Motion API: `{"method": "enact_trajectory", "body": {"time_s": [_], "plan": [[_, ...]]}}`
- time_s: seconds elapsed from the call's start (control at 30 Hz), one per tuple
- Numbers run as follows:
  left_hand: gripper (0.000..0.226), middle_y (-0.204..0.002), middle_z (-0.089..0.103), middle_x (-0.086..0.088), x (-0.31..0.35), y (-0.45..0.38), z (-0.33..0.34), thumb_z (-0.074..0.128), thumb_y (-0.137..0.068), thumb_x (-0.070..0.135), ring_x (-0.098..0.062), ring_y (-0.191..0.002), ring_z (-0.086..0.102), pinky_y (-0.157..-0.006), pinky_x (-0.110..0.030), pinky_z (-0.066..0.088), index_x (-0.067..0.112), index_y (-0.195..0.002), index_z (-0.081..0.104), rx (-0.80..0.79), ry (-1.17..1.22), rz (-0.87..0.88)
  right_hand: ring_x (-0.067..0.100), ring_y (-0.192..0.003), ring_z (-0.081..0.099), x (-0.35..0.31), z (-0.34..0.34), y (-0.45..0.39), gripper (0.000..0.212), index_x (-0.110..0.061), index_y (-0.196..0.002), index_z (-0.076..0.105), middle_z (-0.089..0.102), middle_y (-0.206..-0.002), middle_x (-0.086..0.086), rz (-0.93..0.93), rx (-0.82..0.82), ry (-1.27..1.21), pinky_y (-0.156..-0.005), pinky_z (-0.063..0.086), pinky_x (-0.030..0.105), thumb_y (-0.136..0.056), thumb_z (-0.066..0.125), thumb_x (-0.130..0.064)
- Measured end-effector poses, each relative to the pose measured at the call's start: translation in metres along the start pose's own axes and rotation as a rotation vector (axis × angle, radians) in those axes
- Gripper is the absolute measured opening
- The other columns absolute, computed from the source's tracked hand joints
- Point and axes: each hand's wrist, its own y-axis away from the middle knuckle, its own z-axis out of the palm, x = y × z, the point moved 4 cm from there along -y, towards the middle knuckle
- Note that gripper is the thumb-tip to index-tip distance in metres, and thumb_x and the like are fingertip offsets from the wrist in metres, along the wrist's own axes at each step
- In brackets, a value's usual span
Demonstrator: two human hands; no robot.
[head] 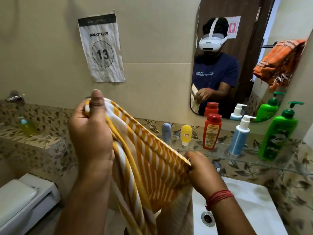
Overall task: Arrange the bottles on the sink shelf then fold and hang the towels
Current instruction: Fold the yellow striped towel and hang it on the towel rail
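Note:
A yellow and white striped towel (pixel 149 160) is stretched between my hands in front of the sink, its folded layers hanging down. My left hand (pixel 91 133) grips its upper left corner, thumb up. My right hand (pixel 201 170) pinches the lower right corner. On the glass shelf (pixel 250 160) behind stand a grey tube (pixel 166 131), a yellow tube (pixel 186 134), a red bottle (pixel 211 131), a blue and white pump bottle (pixel 240 136) and a green pump bottle (pixel 279 133), all upright in a row.
An orange towel (pixel 279 63) shows in the mirror (pixel 245 48), hanging from a dark bar. The white sink (pixel 245 209) lies at lower right, a toilet tank (pixel 25 200) at lower left. A yellow-green soap bottle (pixel 27 126) sits on the tiled ledge at left.

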Motion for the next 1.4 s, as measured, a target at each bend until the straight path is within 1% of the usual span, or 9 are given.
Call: {"method": "enact_trajectory", "body": {"time_s": [0.13,0.27,0.37,0.53,0.93,1.03,1.13,1.23,1.4], "plan": [[0.030,-0.103,0.066,0.006,-0.007,0.001,0.000,0.061,-0.094,0.046,-0.003,-0.092,0.057,-0.076,-0.007,0.043,0.018,-0.106,0.061,-0.094,-0.280,0.240,0.019,-0.078,0.060,-0.005,-0.017,0.008,0.015,-0.018,-0.089,0.059,0.062,-0.082,0.000,-0.023,0.111,-0.439,-0.072,0.052,0.044,-0.100,0.050,-0.020],[0.061,-0.137,0.054,0.016,-0.024,0.046,0.035,0.064,-0.083,0.054,0.002,-0.122,0.051,-0.098,-0.020,0.048,0.030,-0.137,0.051,-0.796,-0.337,0.176,0.014,-0.079,0.062,-0.044,-0.024,0.015,0.028,-0.024,-0.086,0.068,0.065,-0.080,-0.004,-0.163,0.023,-0.478,-0.072,0.050,0.035,-0.102,0.046,-0.032],[0.046,-0.129,0.064,0.015,-0.045,0.081,0.050,0.067,-0.089,0.043,0.000,-0.120,0.058,-0.104,-0.037,0.050,0.032,-0.133,0.058,-1.209,-0.297,0.024,0.005,-0.081,0.062,-0.058,-0.033,0.017,0.023,-0.028,-0.091,0.067,0.067,-0.084,-0.008,-0.250,0.039,-0.428,-0.072,0.052,0.028,-0.098,0.051,-0.014],[0.027,-0.067,0.059,0.009,-0.050,0.074,0.043,0.064,-0.092,0.040,-0.005,-0.064,0.054,-0.063,-0.036,0.045,0.019,-0.075,0.062,-1.046,-0.329,0.069,0.008,-0.076,0.055,-0.052,-0.037,0.025,0.010,-0.023,-0.091,0.051,0.058,-0.085,-0.007,-0.308,0.038,-0.149,-0.061,0.043,0.021,-0.100,0.051,-0.018],[0.023,-0.068,0.057,0.014,-0.035,0.000,0.005,0.061,-0.096,0.043,-0.007,-0.067,0.052,-0.069,-0.028,0.044,0.031,-0.076,0.064,-0.150,-0.160,0.021,0.017,-0.098,0.058,0.042,-0.019,0.028,0.030,-0.025,-0.107,0.060,0.060,-0.110,0.001,0.130,0.040,0.019,-0.078,0.049,0.029,-0.091,0.052,-0.001],[0.017,-0.093,0.066,0.014,-0.054,0.010,0.017,0.068,-0.092,0.032,-0.011,-0.094,0.064,-0.079,-0.013,0.046,0.023,-0.106,0.065,-0.387,-0.316,0.037,0.010,-0.084,0.060,0.034,-0.032,0.027,0.024,-0.027,-0.095,0.052,0.063,-0.093,-0.005,0.079,0.180,-0.229,-0.070,0.051,0.029,-0.095,0.051,-0.003],[0.058,-0.127,0.064,0.010,-0.061,0.050,0.041,0.072,-0.078,0.047,-0.008,-0.118,0.062,-0.096,-0.024,0.049,0.033,-0.132,0.056,-0.841,-0.226,0.013,0.010,-0.077,0.059,-0.002,-0.039,0.029,0.016,-0.027,-0.085,0.057,0.062,-0.080,-0.007,-0.084,0.202,-0.360,-0.065,0.047,0.028,-0.100,0.053,-0.022],[0.053,-0.126,0.067,0.008,-0.055,0.100,0.058,0.071,-0.081,0.038,-0.008,-0.121,0.061,-0.102,-0.034,0.052,0.028,-0.132,0.059,-1.319,-0.110,-0.172,0.000,-0.074,0.061,-0.028,-0.042,0.031,0.020,-0.032,-0.083,0.065,0.065,-0.076,-0.011,-0.212,0.156,-0.388,-0.058,0.045,0.016,-0.099,0.053,-0.027],[0.022,-0.083,0.070,0.004,-0.054,0.098,0.059,0.066,-0.088,0.042,-0.014,-0.079,0.066,-0.073,-0.043,0.055,0.020,-0.089,0.069,-1.261,-0.200,-0.061,0.004,-0.072,0.057,-0.028,-0.046,0.033,0.015,-0.025,-0.083,0.059,0.062,-0.076,-0.007,-0.257,0.130,-0.193,-0.064,0.048,0.028,-0.097,0.056,-0.022]]}}
